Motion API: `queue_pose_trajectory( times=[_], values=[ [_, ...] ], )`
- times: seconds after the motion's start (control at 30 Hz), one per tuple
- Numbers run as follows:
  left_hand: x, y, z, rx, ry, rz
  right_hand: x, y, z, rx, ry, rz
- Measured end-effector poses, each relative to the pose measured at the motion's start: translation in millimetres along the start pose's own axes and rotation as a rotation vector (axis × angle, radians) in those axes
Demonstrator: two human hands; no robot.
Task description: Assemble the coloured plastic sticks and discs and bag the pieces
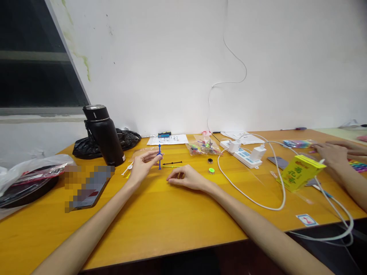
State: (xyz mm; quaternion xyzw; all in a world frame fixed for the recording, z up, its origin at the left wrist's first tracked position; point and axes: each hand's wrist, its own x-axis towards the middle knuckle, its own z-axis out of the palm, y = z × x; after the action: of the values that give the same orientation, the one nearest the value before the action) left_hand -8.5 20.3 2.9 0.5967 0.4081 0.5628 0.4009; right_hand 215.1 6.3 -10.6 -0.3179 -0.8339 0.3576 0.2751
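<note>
Left hand, mine: one, raised over the table, thumb and fingers pinching a blue stick. Blue stick: one, upright, pointed at its upper end, with a rounded part at the middle where my fingertips met it; it stood in front of me, a little left of centre.

Right hand, mine: one, low over the table just right of the blue stick, fingers curled and thumb drawn in toward them. Whether the tips met, or had anything small between them, I could not tell from my angle.

Black stick: one, lying flat beyond my right hand. Yellow stick: one, lying just on the near side of the black one.

Round pieces: two, right of my right hand, a black disc and, nearer me, a green disc. White piece: one, beside my left wrist.

Clear bag: one, with coloured parts, farther back on the wooden table.

Surroundings: black bottle and phone to my left; white power strip, with plugs in it, and yellow box to my right. At the far right I had another person's hands in view.
</note>
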Motion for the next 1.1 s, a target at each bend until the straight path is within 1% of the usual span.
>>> queue_pose_trajectory(
  times=[0.07, 0.2, 0.23, 0.3, 0.37, 0.43, 0.57, 0.67, 0.73, 0.87, 0.97, 1.03, 1.1],
  values=[
    [1.8, 1.6, -5.3, 0.018, 0.060, 0.004, 0.0, 0.9, -0.3, -0.005, -0.002, -0.007],
    [6.8, 2.9, -21.5, 0.136, 0.241, -0.062, 0.4, 4.4, -1.7, -0.025, 0.009, -0.009],
    [8.9, 2.6, -26.5, 0.145, 0.269, -0.054, 0.5, 5.2, -2.2, -0.031, 0.012, -0.010],
    [14.0, 1.1, -36.3, 0.169, 0.288, -0.001, 0.7, 6.5, -3.4, -0.042, 0.018, -0.015],
    [18.3, -1.5, -43.8, 0.281, 0.249, 0.018, 0.8, 7.3, -4.3, -0.051, 0.023, -0.020],
    [20.1, -4.7, -47.8, 0.456, 0.164, 0.021, 0.9, 7.6, -4.8, -0.057, 0.023, -0.027],
    [16.5, -12.3, -47.5, 0.775, -0.035, 0.108, 0.6, 7.3, -4.9, -0.056, 0.020, -0.034],
    [13.3, -17.1, -46.2, 0.915, -0.116, 0.117, 0.2, 6.5, -5.1, -0.064, 0.025, -0.032],
    [12.7, -19.7, -46.8, 0.994, -0.130, 0.102, 0.0, 6.2, -5.5, -0.070, 0.024, -0.031],
    [14.1, -25.6, -50.9, 1.112, -0.078, 0.102, 0.4, 6.9, -5.8, -0.079, 0.018, -0.034],
    [15.6, -29.9, -53.9, 1.144, -0.055, 0.092, 0.7, 7.5, -6.9, -0.102, 0.027, -0.036],
    [16.0, -31.4, -55.0, 1.154, -0.053, 0.082, 0.2, 7.4, -10.0, -0.159, 0.052, -0.033],
    [16.1, -31.3, -55.3, 1.159, -0.058, 0.075, -1.0, 7.2, -16.6, -0.271, 0.081, -0.029]
  ],
)
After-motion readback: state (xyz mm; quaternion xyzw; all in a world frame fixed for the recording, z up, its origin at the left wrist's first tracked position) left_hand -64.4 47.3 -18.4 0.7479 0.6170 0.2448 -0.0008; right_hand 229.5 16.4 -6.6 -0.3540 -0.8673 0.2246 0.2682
